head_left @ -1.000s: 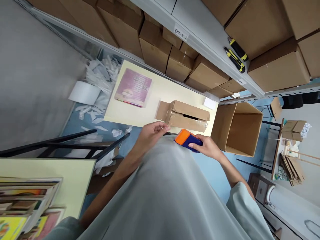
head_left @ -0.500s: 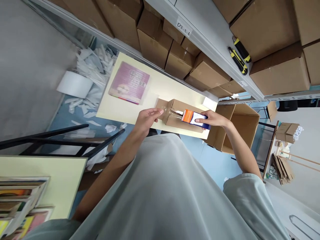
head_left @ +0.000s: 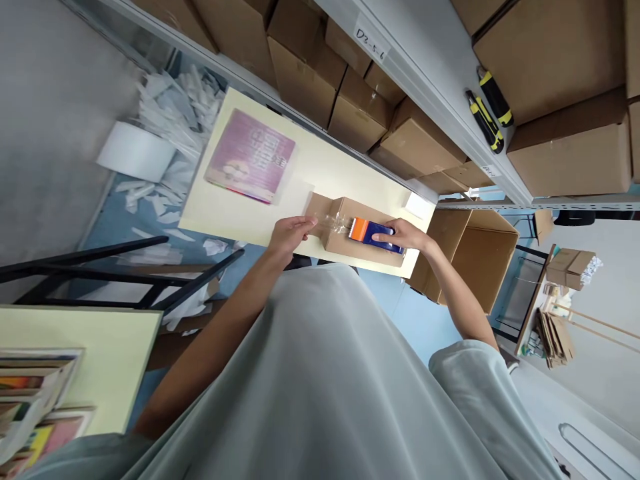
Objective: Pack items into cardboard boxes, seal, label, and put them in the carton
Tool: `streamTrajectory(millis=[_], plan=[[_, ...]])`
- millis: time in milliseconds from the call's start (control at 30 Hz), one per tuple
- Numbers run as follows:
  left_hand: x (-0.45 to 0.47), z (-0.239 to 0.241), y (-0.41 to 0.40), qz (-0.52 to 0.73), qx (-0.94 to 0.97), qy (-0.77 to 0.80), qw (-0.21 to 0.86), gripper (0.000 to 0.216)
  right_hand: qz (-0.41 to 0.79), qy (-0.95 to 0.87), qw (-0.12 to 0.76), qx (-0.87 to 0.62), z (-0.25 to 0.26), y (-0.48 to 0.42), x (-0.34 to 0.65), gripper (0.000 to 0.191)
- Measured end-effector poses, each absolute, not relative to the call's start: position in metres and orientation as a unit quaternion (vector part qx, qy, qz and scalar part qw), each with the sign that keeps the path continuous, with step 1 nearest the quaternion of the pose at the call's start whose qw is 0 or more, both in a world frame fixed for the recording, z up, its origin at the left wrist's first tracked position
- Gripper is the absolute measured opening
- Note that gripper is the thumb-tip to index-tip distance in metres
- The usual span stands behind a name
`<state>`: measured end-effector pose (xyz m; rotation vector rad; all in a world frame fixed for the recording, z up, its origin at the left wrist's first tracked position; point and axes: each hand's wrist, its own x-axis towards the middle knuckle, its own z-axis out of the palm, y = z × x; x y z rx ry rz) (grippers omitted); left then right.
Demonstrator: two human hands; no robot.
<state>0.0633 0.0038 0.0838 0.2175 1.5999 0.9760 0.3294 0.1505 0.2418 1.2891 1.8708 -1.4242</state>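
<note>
A small brown cardboard box (head_left: 350,248) lies on a pale yellow table (head_left: 235,217). My right hand (head_left: 405,235) is closed round an orange and blue tape dispenser (head_left: 369,232), which rests on top of the box. A strip of clear tape (head_left: 334,222) runs from the dispenser toward the box's left end. My left hand (head_left: 290,233) pinches that left end, fingers pressed on the tape and the flap.
A pink book (head_left: 251,157) lies on the table to the left. An open empty carton (head_left: 470,257) stands at the right of the table. Shelves behind hold many cardboard boxes and two yellow-black box cutters (head_left: 489,110). White paper scraps (head_left: 175,113) litter the floor.
My right hand carried the tape dispenser from in front of my body up onto the box. Tape now stretches between the dispenser and my left hand at the box's end.
</note>
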Motion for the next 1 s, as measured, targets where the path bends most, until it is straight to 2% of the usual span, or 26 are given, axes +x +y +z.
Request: streamTrajectory(millis=[233, 400, 533, 600, 733, 1000], plan=[[0.091, 0.058, 0.008, 0.408, 0.103, 0.649, 0.634, 0.062, -0.474, 0.706, 0.225, 0.476, 0.239, 0.145, 0.326, 0.075], [0.093, 0.069, 0.004, 0.374, 0.163, 0.720, 0.561, 0.056, -0.473, 0.698, 0.223, 0.489, 0.241, 0.142, 0.326, 0.074], [0.090, 0.092, -0.001, 0.373, 0.278, 0.744, 0.479, 0.039, -0.506, 0.679, 0.223, 0.483, 0.245, 0.139, 0.327, 0.072], [0.097, 0.105, 0.000, 0.356, 0.343, 0.740, 0.456, 0.043, -0.515, 0.676, 0.215, 0.481, 0.246, 0.138, 0.326, 0.071], [0.123, 0.120, 0.008, 0.317, 0.419, 0.733, 0.433, 0.045, -0.509, 0.673, 0.225, 0.487, 0.248, 0.136, 0.320, 0.071], [0.143, 0.109, 0.009, 0.340, 0.393, 0.733, 0.440, 0.043, -0.530, 0.661, 0.238, 0.475, 0.257, 0.129, 0.320, 0.070]])
